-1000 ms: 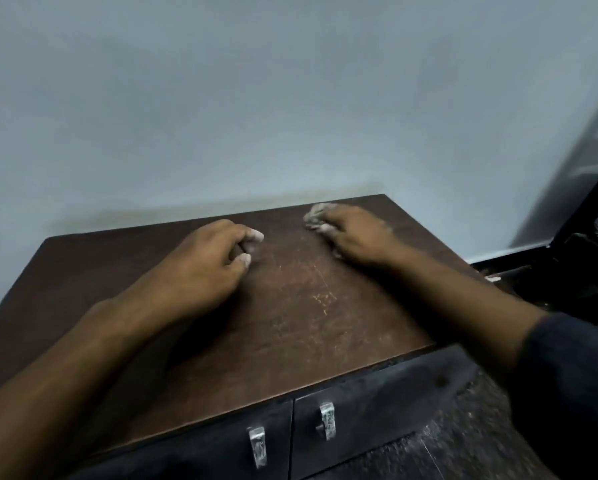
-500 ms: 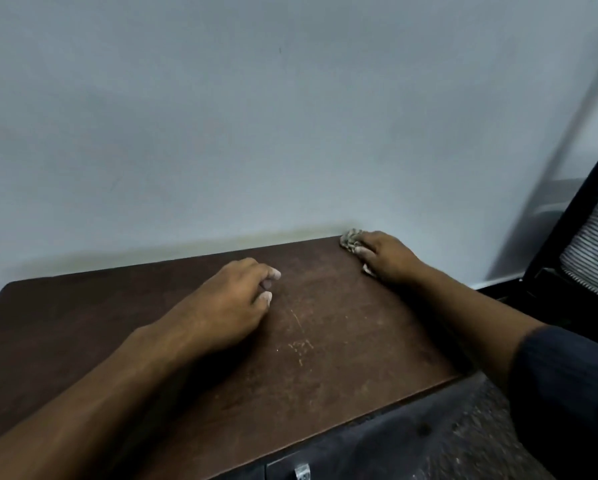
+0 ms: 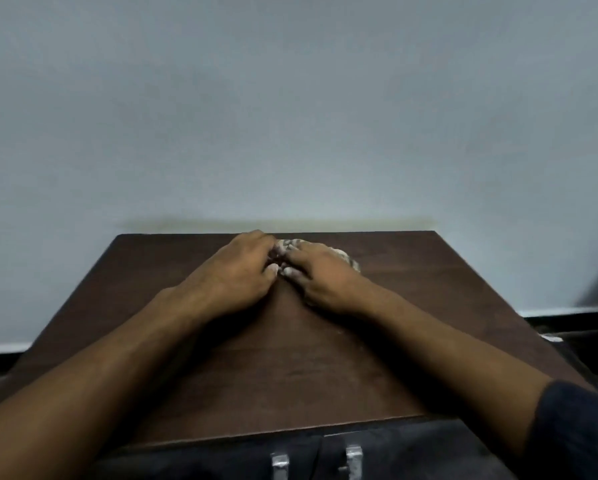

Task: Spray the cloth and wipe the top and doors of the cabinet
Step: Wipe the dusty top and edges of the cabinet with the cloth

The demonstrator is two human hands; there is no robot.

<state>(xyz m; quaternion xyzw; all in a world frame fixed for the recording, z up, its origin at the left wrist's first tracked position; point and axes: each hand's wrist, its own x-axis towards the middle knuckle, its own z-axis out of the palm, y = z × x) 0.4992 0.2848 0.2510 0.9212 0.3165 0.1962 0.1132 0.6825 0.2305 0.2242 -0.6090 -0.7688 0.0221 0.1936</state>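
- Step in hand, as I judge it: wiping the top of the cabinet [image 3: 290,368]; the doors [image 3: 411,452] below the near edge are not yet being worked.
- The cloth [image 3: 346,257] lies bunched on the far middle of the top, close to the wall [image 3: 290,116]. Most of it is hidden under your fingers; only pale folds show at the far and right sides.
- Your right hand [image 3: 321,275] lies over the cloth, fingers curled down on it, pressing it to the wood. I read that as holding the cloth.
- Your left hand [image 3: 238,271] sits just left of it, fingertips meeting the right hand's at the cloth's edge. Fingers are bent in; whether they pinch the cloth or only touch it, I cannot tell.
- Both handles [image 3: 279,465] show at the bottom, side by side on the doors.
- No spray bottle is in view.
- Next move calls for: regather the cloth into a flat pad, then draw it toward the near edge or out to the unwiped left side, keeping even pressure.
- Against half a second ago: the cloth and right hand were at the far right corner; now they are at the far middle. Your left hand, then resting apart nearer the centre, has closed in to meet the right. The view has also swung to face the cabinet squarely.
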